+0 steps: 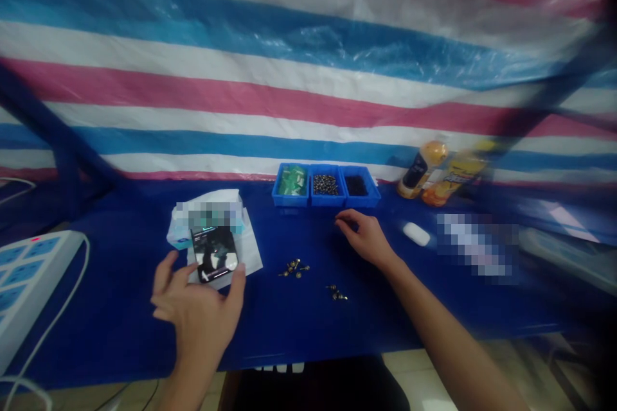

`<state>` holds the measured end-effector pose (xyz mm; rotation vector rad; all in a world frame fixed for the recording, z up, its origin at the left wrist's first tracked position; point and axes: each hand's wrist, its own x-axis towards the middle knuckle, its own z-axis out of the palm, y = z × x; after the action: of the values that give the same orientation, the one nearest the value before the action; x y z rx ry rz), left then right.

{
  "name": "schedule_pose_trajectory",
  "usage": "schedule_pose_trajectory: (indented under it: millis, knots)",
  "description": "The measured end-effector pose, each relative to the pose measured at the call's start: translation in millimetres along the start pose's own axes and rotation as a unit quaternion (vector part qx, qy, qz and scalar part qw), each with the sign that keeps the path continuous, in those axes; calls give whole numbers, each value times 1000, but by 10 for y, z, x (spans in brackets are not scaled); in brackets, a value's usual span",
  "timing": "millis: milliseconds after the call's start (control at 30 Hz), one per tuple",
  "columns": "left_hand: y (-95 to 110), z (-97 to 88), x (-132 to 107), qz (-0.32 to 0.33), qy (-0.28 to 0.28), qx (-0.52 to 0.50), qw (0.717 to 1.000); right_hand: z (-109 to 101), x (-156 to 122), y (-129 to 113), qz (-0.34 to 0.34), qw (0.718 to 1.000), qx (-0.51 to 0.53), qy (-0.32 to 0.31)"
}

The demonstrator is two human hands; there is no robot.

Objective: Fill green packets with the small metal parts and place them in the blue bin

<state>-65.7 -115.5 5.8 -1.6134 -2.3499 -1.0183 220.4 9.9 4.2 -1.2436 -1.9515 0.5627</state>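
Note:
My left hand [197, 311] hovers over the near left of the blue table [120, 314], fingers spread, its thumb and fingertips around the lower edge of a small black box [214, 254] that lies on white papers [216, 221]. My right hand [365, 236] rests further back, fingertips curled in a pinch on the table just in front of three blue bins [326, 185]; what it pinches is too small to see. Two small clusters of brass-coloured metal parts, one group [294, 268] and another group [336, 294], lie between my hands.
A white power strip [29, 276] with cable sits at the left edge. Two orange-yellow bottles [436, 172] lie at the back right, with a white oval object [416, 234] near them. A striped plastic sheet [308, 58] hangs behind the table.

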Motion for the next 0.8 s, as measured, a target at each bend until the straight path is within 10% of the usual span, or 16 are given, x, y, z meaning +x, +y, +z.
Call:
schedule_pose_trajectory:
  millis: [133,600,800]
  knots:
    - [-141,-50,57,-40,80,-6,996,11,-2,20,25,999,27,-11]
    - [-122,-51,9,-78,37,-4,996,-60,-9,-121,40,998,-43,-27]
    - [-114,-64,7,-74,23,-3,997,-4,39,-38,104,991,81,33]
